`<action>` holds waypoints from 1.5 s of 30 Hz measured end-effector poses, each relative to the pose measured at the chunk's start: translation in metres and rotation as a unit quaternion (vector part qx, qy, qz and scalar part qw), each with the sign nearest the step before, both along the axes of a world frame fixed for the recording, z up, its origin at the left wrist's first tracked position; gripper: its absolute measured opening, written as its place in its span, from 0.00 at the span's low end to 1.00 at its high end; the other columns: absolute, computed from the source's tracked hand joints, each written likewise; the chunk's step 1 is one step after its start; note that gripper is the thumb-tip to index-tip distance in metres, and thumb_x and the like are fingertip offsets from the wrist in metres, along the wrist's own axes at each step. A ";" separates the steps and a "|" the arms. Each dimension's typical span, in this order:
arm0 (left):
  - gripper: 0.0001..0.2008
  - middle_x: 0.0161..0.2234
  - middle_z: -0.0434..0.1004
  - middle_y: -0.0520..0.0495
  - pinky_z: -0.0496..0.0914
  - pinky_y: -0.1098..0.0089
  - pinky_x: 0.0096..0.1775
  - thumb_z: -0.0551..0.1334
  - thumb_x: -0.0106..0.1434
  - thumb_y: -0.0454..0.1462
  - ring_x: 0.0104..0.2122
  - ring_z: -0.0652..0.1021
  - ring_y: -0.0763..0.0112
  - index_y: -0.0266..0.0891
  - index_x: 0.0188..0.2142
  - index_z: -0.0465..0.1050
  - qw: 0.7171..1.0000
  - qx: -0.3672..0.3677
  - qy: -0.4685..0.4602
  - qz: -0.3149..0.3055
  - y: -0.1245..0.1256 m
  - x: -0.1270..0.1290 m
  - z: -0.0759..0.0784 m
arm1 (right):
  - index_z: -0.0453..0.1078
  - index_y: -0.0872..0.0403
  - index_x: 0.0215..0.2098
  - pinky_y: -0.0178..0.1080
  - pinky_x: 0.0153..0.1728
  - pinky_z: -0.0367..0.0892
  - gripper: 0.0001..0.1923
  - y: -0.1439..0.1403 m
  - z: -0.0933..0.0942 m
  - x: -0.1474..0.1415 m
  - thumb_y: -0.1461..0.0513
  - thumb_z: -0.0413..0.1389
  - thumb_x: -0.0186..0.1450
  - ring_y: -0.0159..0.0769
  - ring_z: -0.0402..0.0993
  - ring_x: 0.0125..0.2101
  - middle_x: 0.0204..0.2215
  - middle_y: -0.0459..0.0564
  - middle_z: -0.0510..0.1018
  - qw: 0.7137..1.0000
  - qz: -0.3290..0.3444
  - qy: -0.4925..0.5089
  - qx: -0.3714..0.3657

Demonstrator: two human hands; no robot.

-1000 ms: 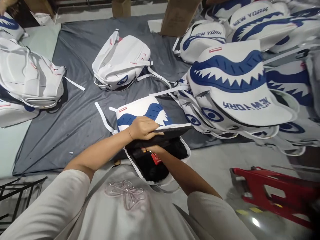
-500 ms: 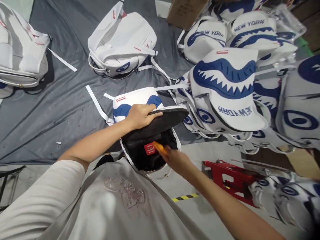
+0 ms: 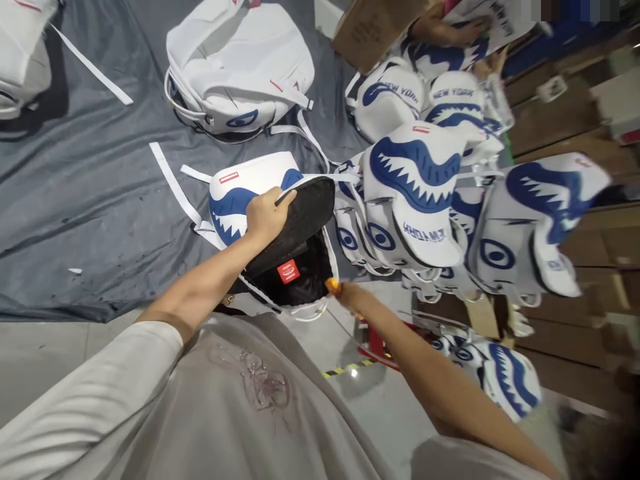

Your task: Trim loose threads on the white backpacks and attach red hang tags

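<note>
Right now your left hand [image 3: 264, 219] pinches the black flap [image 3: 300, 220], holding the open backpack [image 3: 270, 233] agape. Your right hand [image 3: 350, 293], closed on something small and orange [image 3: 332, 287], sits just right of the opening, nearer its near edge.

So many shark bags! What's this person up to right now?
A person's left hand holds up the black-lined flap of an open white backpack with a blue shark-mouth print. The right hand, by the bag's rim, pinches a small orange object. More matching backpacks are piled alongside on the grey sheet.
</note>
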State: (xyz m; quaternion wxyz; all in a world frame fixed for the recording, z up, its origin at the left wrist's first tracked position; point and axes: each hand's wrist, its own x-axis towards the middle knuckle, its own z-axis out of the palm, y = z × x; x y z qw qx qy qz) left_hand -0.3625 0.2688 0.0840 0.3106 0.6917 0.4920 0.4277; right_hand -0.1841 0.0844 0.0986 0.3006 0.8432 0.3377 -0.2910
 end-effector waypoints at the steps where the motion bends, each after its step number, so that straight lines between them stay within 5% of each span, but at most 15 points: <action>1: 0.22 0.21 0.69 0.50 0.54 0.69 0.30 0.56 0.68 0.49 0.24 0.70 0.70 0.39 0.23 0.65 1.000 0.002 -0.006 -0.001 -0.001 0.004 -0.001 | 0.72 0.60 0.45 0.39 0.30 0.71 0.19 -0.014 0.004 -0.006 0.53 0.50 0.71 0.42 0.79 0.27 0.31 0.59 0.80 0.998 -0.021 0.051 -0.025; 5: 0.20 0.22 0.71 0.48 0.54 0.69 0.30 0.57 0.68 0.48 0.26 0.71 0.69 0.39 0.24 0.68 0.999 0.032 -0.003 -0.021 -0.005 0.012 0.003 | 0.71 0.56 0.47 0.34 0.26 0.67 0.19 -0.038 0.003 -0.029 0.51 0.49 0.71 0.33 0.75 0.21 0.28 0.51 0.80 0.963 -0.057 0.260 -0.032; 10: 0.20 0.23 0.72 0.49 0.57 0.70 0.31 0.57 0.68 0.48 0.25 0.72 0.70 0.39 0.24 0.69 0.992 0.074 0.027 -0.100 -0.012 0.008 0.011 | 0.68 0.60 0.50 0.37 0.35 0.66 0.17 -0.038 -0.021 -0.027 0.57 0.46 0.73 0.41 0.78 0.36 0.38 0.62 0.79 0.993 0.035 0.045 0.105; 13: 0.20 0.23 0.72 0.49 0.59 0.71 0.31 0.56 0.68 0.48 0.25 0.72 0.71 0.38 0.25 0.70 0.984 0.099 0.029 -0.147 -0.017 0.005 0.013 | 0.67 0.63 0.51 0.39 0.36 0.65 0.18 -0.034 -0.057 -0.036 0.58 0.45 0.72 0.45 0.78 0.37 0.36 0.65 0.79 0.969 0.151 0.010 0.197; 16: 0.21 0.22 0.72 0.50 0.60 0.71 0.30 0.55 0.68 0.49 0.24 0.71 0.72 0.38 0.25 0.70 0.976 0.140 0.019 -0.166 -0.020 0.004 0.012 | 0.68 0.57 0.53 0.36 0.39 0.64 0.21 -0.021 -0.099 -0.052 0.54 0.56 0.67 0.43 0.76 0.41 0.41 0.60 0.78 0.938 0.227 0.070 0.252; 18: 0.22 0.22 0.72 0.50 0.60 0.71 0.30 0.55 0.68 0.50 0.23 0.71 0.73 0.38 0.25 0.70 0.972 0.164 0.013 -0.171 -0.019 0.002 0.010 | 0.67 0.56 0.54 0.35 0.38 0.63 0.23 -0.012 -0.122 -0.057 0.53 0.58 0.65 0.41 0.75 0.41 0.41 0.58 0.78 0.933 0.219 0.071 0.275; 22: 0.23 0.21 0.71 0.51 0.60 0.72 0.28 0.54 0.68 0.51 0.22 0.70 0.74 0.38 0.25 0.71 0.965 0.194 0.003 -0.177 -0.015 -0.002 0.008 | 0.63 0.62 0.57 0.36 0.32 0.60 0.23 -0.004 -0.153 -0.055 0.56 0.42 0.73 0.41 0.74 0.34 0.39 0.60 0.78 0.937 0.138 0.020 0.319; 25: 0.24 0.21 0.70 0.51 0.60 0.72 0.28 0.53 0.69 0.51 0.22 0.69 0.75 0.38 0.25 0.70 0.955 0.226 0.003 -0.191 -0.013 0.001 0.011 | 0.64 0.57 0.58 0.34 0.32 0.59 0.22 -0.007 -0.167 -0.058 0.52 0.48 0.71 0.38 0.74 0.35 0.39 0.55 0.78 0.929 0.112 0.039 0.351; 31: 0.25 0.19 0.67 0.51 0.57 0.70 0.27 0.51 0.70 0.51 0.21 0.68 0.74 0.39 0.22 0.67 0.922 0.292 0.061 -0.245 -0.011 0.020 0.023 | 0.63 0.58 0.58 0.33 0.28 0.55 0.23 -0.009 -0.178 -0.062 0.53 0.46 0.72 0.37 0.73 0.31 0.37 0.56 0.79 0.918 0.041 0.036 0.392; 40: 0.26 0.22 0.72 0.47 0.59 0.67 0.29 0.47 0.71 0.52 0.25 0.75 0.68 0.40 0.25 0.69 0.838 0.408 0.156 -0.327 -0.005 0.042 0.049 | 0.63 0.58 0.57 0.33 0.29 0.55 0.22 -0.002 -0.171 -0.064 0.53 0.44 0.73 0.38 0.74 0.31 0.35 0.55 0.79 0.915 -0.005 0.036 0.402; 45: 0.26 0.26 0.76 0.43 0.58 0.66 0.30 0.47 0.71 0.52 0.30 0.77 0.63 0.38 0.31 0.74 0.878 0.359 0.181 -0.258 0.017 0.044 0.040 | 0.64 0.57 0.55 0.34 0.30 0.58 0.21 0.001 -0.172 -0.065 0.53 0.45 0.72 0.40 0.76 0.32 0.34 0.55 0.79 0.923 0.002 0.027 0.383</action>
